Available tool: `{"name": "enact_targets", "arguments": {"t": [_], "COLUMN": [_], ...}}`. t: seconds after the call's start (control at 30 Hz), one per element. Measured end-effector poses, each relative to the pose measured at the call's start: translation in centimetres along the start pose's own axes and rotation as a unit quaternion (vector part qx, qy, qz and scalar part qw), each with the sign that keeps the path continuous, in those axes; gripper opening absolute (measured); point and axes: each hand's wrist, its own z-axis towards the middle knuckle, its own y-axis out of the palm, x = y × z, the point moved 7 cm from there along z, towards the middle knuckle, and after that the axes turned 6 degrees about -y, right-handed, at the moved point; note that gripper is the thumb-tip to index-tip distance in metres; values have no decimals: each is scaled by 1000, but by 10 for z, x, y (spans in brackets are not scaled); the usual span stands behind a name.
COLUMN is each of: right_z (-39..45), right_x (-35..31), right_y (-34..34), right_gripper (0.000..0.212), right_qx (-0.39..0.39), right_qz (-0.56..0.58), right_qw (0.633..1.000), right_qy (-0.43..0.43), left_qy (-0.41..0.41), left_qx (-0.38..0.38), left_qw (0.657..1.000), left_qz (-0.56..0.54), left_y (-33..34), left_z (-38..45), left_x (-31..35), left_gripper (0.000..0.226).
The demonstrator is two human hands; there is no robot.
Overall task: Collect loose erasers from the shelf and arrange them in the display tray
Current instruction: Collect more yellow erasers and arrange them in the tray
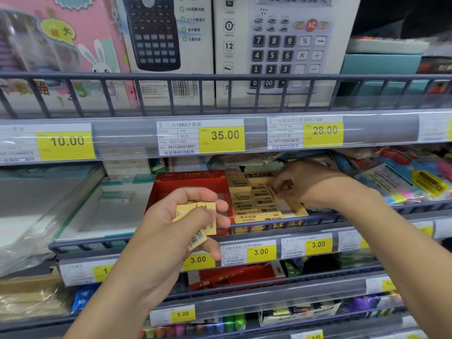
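Shop shelf (pixel 244 217), left hand (pixel 186 216) clutching loose erasers (pixel 195 211) — right hand (pixel 300 184) pinching one in tray (pixel 266 225)

Wire-fronted shelf (pixel 318 217): red tray (pixel 190 184), yellow eraser tray (pixel 269 226) side by side.

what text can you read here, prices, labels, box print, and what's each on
"10.00", "35.00", "28.00": upper shelf price tags
"6911266918821": the 35.00 tag
"3.00": three lower rail tags
"5.00": tag below
"2B": yellow eraser tray and its erasers
"AC", digits: calculator box
Print on erasers in left hand: too blurred
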Motion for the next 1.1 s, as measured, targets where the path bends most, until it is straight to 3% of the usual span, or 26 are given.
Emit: {"name": "enact_targets", "arguments": {"t": [0.13, 0.27, 0.47, 0.53, 0.63, 0.73, 0.83, 1.1], "right_z": [0, 2, -9, -17, -41, -60, -66, -68], "right_x": [2, 3, 0, -9, -39, -84, -115, -123], "right_y": [2, 1, -8, -16, -27, -26, -21, -15], "right_gripper": [21, 17, 15, 17, 13, 23, 30, 21], "right_qx": [-3, 44, 47, 95, 180, 130, 89, 116], "right_qz": [12, 24, 32, 14, 195, 363, 391, 460], "right_qw": [1000, 999, 998, 995, 962, 904, 882, 851], "right_qy": [4, 16, 29, 21, -64, -187, -246, -225], "left_qy": [-3, -10, -25, -28, -26, -24, -22, -9], "left_qx": [-1, 2, 3, 4, 4, -13, -19, -45], "left_qw": [1000, 1000, 999, 999, 998, 998, 999, 997], "left_qz": [-2, -8, -31, -37, -53, -53, -43, -65], "left_y": [-1, 0, 2, 2, 3, 6, 7, 1], "left_z": [1, 2, 2, 2, 3, 2, 2, -1], "left_x": [0, -1, -5, -5, -6, -5, -5, -6], "left_gripper": [19, 21, 21, 17, 22, 46, 54, 47]}}
